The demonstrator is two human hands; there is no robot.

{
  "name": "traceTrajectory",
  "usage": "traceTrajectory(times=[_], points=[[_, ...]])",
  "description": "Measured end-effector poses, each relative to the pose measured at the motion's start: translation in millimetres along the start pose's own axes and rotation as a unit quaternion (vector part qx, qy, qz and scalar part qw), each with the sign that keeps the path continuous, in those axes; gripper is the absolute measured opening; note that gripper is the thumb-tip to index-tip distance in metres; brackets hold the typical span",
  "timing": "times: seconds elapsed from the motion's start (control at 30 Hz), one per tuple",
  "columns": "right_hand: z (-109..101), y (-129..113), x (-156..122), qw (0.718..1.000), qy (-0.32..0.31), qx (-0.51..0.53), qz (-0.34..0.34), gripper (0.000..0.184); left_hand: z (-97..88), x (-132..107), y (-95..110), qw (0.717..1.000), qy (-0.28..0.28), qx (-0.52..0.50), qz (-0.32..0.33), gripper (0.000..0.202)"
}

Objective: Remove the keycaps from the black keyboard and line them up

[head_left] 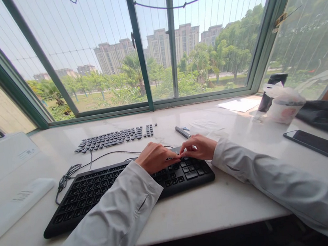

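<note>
Black keyboard [91, 189]: left hand [153, 157] and right hand [199, 147] together, we seem to fit or pull keys [191, 174]. We can't tell what our fingers [166, 154] grip; next needs gentleness.

On the right of the white tabletop [222, 211], a dark phone [319, 149] lies flat near a crumpled black cloth or bag [327, 117], with a plastic-wrapped cup [285, 105], a tilted black object [265, 100] and a sunlit white sheet [238, 105] farther back. A white box [3, 152] and a pale slotted panel [21, 200] sit at the left. Beyond the green-framed window [145, 77] stand trees [233, 50] and apartment blocks [184, 40], a dark wire [164, 7] sagging across the top.
</note>
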State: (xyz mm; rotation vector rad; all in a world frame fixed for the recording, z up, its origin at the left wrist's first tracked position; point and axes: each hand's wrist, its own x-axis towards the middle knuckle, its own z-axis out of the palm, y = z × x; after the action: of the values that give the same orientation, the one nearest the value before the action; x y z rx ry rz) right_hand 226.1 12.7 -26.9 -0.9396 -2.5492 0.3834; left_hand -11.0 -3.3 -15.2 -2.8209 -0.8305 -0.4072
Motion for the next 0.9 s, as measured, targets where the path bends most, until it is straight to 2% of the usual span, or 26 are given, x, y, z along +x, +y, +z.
traceTrajectory(times=[0.17, 0.47, 0.9], points=[[-1.0, 0.8, 1.1, 1.0, 0.002, -0.017, -0.018, 0.026, -4.1, -0.4, 1.0, 1.0, -0.012, 0.022, 0.017, 0.025], [-0.8, 1.8, 1.5, 0.999, 0.002, -0.035, 0.006, 0.024, 1.4, -0.2, 0.6, 1.0, 0.01, 0.004, 0.002, 0.028], [-2.8, -2.3, 1.3, 0.999, -0.008, -0.052, -0.003, 0.023, -1.2, 0.9, 0.9, 1.0, -0.018, 0.002, 0.003, 0.025]])
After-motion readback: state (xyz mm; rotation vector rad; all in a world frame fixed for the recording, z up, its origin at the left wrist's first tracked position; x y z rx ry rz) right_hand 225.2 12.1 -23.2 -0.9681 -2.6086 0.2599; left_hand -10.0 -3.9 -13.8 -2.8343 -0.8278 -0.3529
